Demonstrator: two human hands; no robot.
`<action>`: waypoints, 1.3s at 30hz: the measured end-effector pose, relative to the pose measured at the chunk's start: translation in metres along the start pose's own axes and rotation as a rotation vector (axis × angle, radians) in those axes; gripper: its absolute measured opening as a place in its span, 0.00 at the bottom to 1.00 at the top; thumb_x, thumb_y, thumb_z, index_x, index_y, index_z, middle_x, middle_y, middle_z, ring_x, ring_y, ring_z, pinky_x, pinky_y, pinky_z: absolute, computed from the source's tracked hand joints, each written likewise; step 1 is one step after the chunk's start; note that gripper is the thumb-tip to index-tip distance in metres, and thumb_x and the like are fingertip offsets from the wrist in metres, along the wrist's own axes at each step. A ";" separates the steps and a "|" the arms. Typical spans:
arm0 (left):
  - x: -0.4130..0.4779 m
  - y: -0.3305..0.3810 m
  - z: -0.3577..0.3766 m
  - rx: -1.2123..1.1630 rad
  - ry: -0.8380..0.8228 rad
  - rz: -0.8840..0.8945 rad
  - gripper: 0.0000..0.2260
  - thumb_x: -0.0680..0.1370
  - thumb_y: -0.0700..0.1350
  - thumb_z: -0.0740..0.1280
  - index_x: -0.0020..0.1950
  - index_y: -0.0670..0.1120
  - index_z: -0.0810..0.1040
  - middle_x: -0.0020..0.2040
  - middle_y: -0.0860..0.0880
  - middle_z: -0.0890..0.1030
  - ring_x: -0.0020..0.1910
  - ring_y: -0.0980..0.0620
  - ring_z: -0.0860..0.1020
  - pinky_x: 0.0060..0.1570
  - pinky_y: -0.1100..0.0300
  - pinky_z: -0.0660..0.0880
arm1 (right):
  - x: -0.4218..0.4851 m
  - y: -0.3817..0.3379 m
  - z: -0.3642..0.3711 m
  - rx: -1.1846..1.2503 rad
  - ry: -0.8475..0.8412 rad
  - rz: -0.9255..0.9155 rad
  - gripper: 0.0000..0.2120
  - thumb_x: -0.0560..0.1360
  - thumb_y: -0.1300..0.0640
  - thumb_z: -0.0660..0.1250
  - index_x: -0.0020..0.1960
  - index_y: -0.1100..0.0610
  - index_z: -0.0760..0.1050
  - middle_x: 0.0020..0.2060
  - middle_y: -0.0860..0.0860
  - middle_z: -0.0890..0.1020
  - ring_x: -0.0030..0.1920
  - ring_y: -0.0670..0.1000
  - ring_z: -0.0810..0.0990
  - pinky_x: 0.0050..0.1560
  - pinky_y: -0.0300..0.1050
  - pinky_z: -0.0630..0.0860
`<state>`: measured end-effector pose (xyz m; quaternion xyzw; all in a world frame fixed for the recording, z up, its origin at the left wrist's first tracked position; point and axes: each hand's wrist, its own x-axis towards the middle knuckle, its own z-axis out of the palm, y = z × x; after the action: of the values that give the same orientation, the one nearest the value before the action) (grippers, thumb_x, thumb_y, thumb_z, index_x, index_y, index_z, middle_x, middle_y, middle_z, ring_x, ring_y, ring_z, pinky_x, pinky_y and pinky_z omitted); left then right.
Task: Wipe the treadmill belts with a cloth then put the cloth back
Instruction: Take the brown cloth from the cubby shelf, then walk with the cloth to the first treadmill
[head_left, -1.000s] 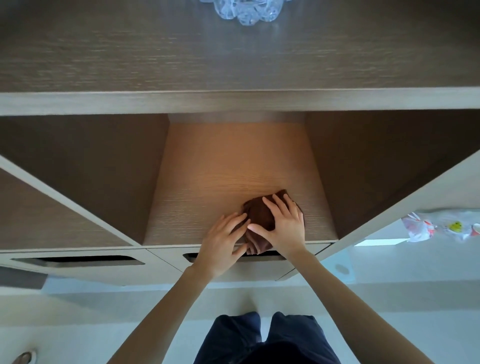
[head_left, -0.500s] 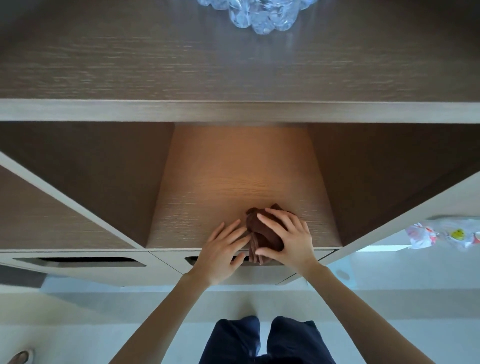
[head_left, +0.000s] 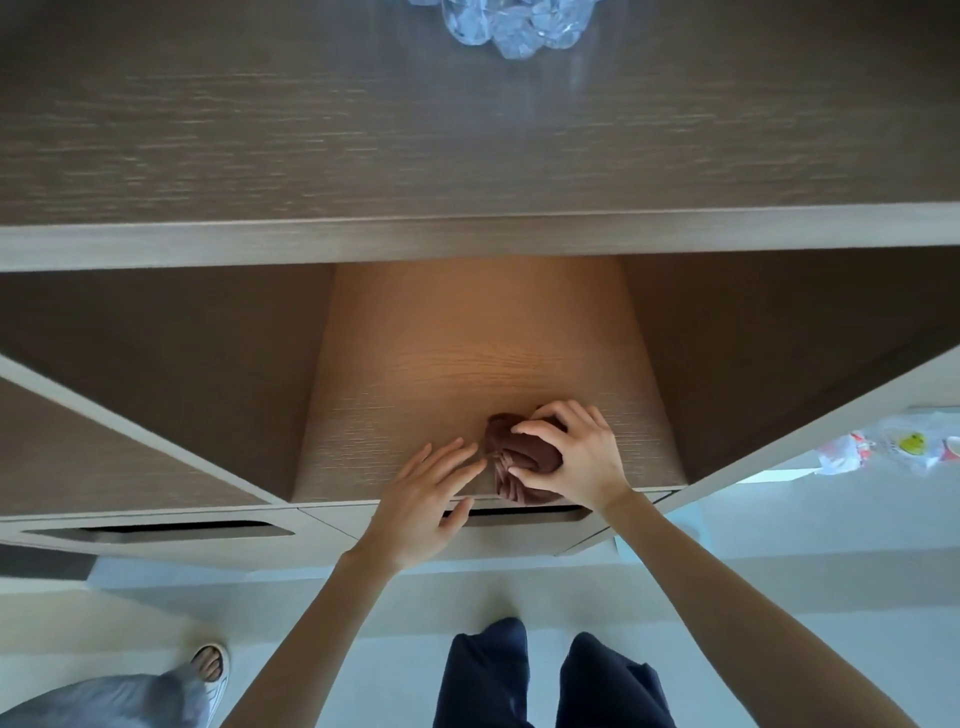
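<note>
- Nearest, the person's dark trousers (head_left: 493, 675) stand before the cabinet; a sandalled foot (head_left: 210, 662) shows at the lower left.
- The left hand (head_left: 423, 501) lies flat at the front edge of the shelf (head_left: 415, 395), fingers straight and holding nothing, tips just beside the cloth.
- The right hand (head_left: 579, 460) is curled over the brown cloth (head_left: 517, 467), fingers and thumb bunching it into a wad at the shelf's front lip, above the drawer slot (head_left: 519, 513).
- The cloth looks light, soft and limp. It will likely sag and unfold if held by a corner, so gathering its middle in one fist suits it. It is not fragile or slippery.
- Farthest, a glass ornament (head_left: 519, 26) sits on the cabinet top (head_left: 311, 130).
</note>
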<state>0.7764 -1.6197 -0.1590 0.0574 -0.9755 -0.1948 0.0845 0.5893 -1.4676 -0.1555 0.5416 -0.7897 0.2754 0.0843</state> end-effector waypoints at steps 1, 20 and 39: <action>0.002 0.002 -0.001 0.003 0.001 0.014 0.19 0.77 0.45 0.66 0.68 0.46 0.73 0.69 0.49 0.71 0.71 0.50 0.64 0.71 0.45 0.59 | 0.000 -0.001 -0.002 0.009 0.003 0.009 0.18 0.64 0.41 0.73 0.49 0.49 0.82 0.44 0.48 0.80 0.45 0.52 0.79 0.45 0.47 0.73; 0.061 0.190 0.055 0.028 -0.250 0.714 0.24 0.72 0.54 0.70 0.65 0.46 0.75 0.64 0.48 0.76 0.63 0.49 0.74 0.62 0.52 0.71 | -0.272 -0.009 -0.147 -0.076 0.210 0.799 0.19 0.63 0.40 0.71 0.49 0.49 0.82 0.40 0.47 0.78 0.39 0.51 0.78 0.38 0.44 0.77; -0.006 0.542 0.196 0.123 -0.579 1.236 0.24 0.78 0.56 0.56 0.72 0.49 0.66 0.70 0.47 0.70 0.70 0.47 0.66 0.70 0.48 0.59 | -0.613 -0.117 -0.297 -0.395 0.593 1.555 0.18 0.62 0.44 0.73 0.50 0.48 0.81 0.39 0.46 0.77 0.41 0.50 0.76 0.40 0.44 0.72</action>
<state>0.7024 -1.0493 -0.1266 -0.5596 -0.8218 -0.0627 -0.0874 0.8903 -0.8456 -0.1325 -0.2732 -0.9157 0.2427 0.1672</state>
